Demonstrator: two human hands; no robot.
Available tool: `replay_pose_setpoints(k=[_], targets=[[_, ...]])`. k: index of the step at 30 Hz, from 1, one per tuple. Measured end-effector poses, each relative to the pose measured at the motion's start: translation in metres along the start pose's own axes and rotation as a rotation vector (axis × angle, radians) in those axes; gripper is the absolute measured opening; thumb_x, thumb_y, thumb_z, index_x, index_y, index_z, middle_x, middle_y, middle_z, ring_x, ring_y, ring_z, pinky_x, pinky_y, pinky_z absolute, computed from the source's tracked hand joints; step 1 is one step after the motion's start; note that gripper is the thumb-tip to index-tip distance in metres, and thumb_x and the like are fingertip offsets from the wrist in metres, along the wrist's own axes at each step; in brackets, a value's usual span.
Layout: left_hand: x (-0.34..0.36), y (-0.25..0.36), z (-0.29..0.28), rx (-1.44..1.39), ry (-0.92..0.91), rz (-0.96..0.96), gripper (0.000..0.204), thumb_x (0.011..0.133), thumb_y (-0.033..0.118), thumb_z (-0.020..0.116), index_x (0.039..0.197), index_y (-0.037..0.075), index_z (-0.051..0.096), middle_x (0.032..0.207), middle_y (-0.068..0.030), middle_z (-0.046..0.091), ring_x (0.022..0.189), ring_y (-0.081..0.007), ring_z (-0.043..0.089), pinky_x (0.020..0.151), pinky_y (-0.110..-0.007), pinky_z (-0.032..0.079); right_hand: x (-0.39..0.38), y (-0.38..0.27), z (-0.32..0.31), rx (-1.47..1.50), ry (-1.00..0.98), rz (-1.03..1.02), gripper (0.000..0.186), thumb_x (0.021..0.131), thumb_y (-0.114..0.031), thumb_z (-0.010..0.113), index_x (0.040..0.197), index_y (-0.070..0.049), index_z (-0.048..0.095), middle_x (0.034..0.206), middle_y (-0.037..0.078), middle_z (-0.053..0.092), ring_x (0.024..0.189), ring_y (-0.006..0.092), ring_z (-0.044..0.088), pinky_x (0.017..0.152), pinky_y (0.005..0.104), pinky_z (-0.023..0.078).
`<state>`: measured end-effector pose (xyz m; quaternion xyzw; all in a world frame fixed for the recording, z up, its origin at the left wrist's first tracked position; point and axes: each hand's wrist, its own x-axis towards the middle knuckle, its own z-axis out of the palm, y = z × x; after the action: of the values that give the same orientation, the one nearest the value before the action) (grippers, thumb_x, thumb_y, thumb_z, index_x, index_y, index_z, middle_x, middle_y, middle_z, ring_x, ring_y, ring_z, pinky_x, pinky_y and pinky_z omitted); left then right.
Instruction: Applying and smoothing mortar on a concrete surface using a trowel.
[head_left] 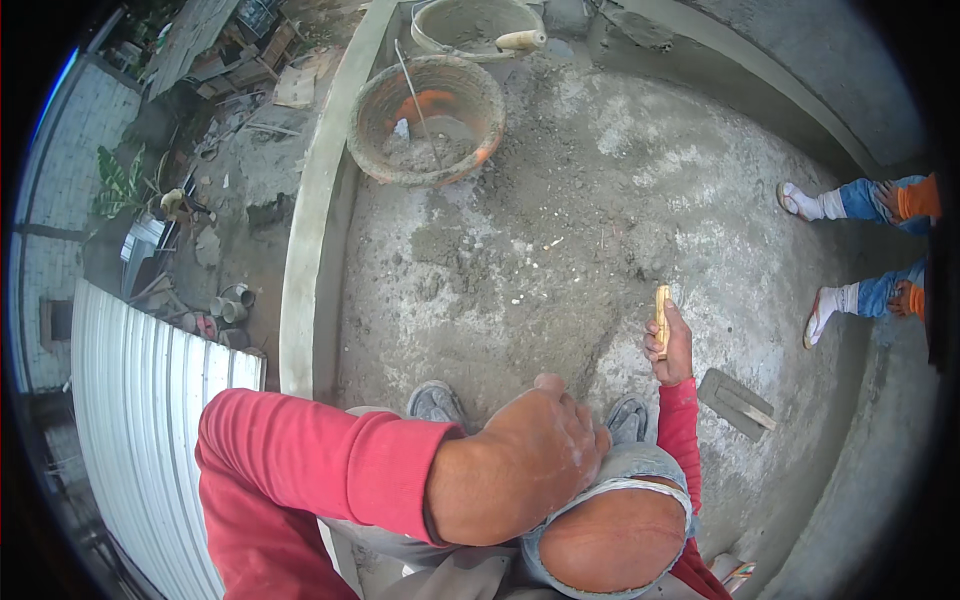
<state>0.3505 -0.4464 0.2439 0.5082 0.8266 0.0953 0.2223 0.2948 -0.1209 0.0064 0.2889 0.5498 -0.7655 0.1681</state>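
My right hand (675, 345), at the end of a red sleeve, is closed around a pale yellow wooden handle (662, 318) held upright in the picture. Whatever tool part belongs to the handle is hidden. My left hand (562, 430) is bent over in front of my bare knee, with whitish smears on the skin. Its fingers curl downward and away, so what they hold, if anything, does not show. Close to my right forearm, a flat grey float (725, 398) with a pale handle lies on the rough cement floor (480, 290).
Ahead stands a round mortar tub (480, 150) with a rod leaning in it. Behind it is a second tub (450, 22) near a roller-like tool (521, 40). A low concrete ledge (305, 240) borders a drop at left. Another person's feet (800, 202) stand at right.
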Motion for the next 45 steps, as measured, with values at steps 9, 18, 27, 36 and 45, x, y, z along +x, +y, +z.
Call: replay_pose_setpoints(k=[9,18,27,36,45], targets=[[-0.004,0.016,-0.002,0.024,-0.026,-0.037,0.041,0.089,0.018,0.063,0.125,-0.001,0.061,0.098,-0.0097,0.069,0.097,-0.0243,0.068,0.087,-0.035,0.047,-0.002,-0.069,0.177,-0.330,-0.323,-0.278,0.056,0.104,-0.040,0.060,0.152,-0.014,0.046,0.077,0.000,0.057,0.048,0.0035,0.047,0.039,0.0207,0.037],[-0.034,0.020,0.001,0.070,0.142,-0.109,0.043,0.087,0.016,0.062,0.126,-0.003,0.063,0.092,-0.0095,0.066,0.089,-0.0231,0.066,0.086,-0.035,0.049,0.028,-0.035,0.162,-1.139,0.164,-0.782,0.038,0.100,-0.036,0.057,0.128,-0.009,0.057,0.097,0.026,0.071,0.089,0.0492,0.067,0.077,0.0558,0.052],[-0.021,-0.010,-0.012,0.034,0.060,-0.038,0.043,0.088,0.015,0.060,0.127,-0.003,0.064,0.093,-0.0107,0.065,0.089,-0.0240,0.066,0.088,-0.036,0.049,0.043,0.059,-0.122,-1.000,0.555,-0.210,0.049,0.105,-0.049,0.046,0.108,-0.002,0.060,0.075,0.023,0.064,0.053,0.0365,0.064,0.049,0.0474,0.053],[-0.015,-0.004,-0.009,-0.003,-0.010,0.016,0.044,0.091,0.018,0.061,0.129,-0.003,0.062,0.102,-0.0122,0.069,0.097,-0.0251,0.067,0.089,-0.039,0.047,0.023,0.077,0.047,-0.636,0.236,-0.006,0.036,0.107,-0.044,0.050,0.110,-0.009,0.054,0.062,0.004,0.051,0.040,0.0127,0.049,0.032,0.0304,0.040],[0.011,0.010,-0.007,0.100,-0.355,-0.174,0.048,0.091,0.034,0.067,0.127,0.002,0.066,0.118,-0.0084,0.070,0.107,-0.0280,0.066,0.098,-0.048,0.044,-0.054,0.033,0.125,-0.365,0.270,0.349,0.041,0.101,-0.051,0.052,0.124,-0.017,0.057,0.097,0.005,0.056,0.080,0.0151,0.053,0.068,0.0314,0.042]])
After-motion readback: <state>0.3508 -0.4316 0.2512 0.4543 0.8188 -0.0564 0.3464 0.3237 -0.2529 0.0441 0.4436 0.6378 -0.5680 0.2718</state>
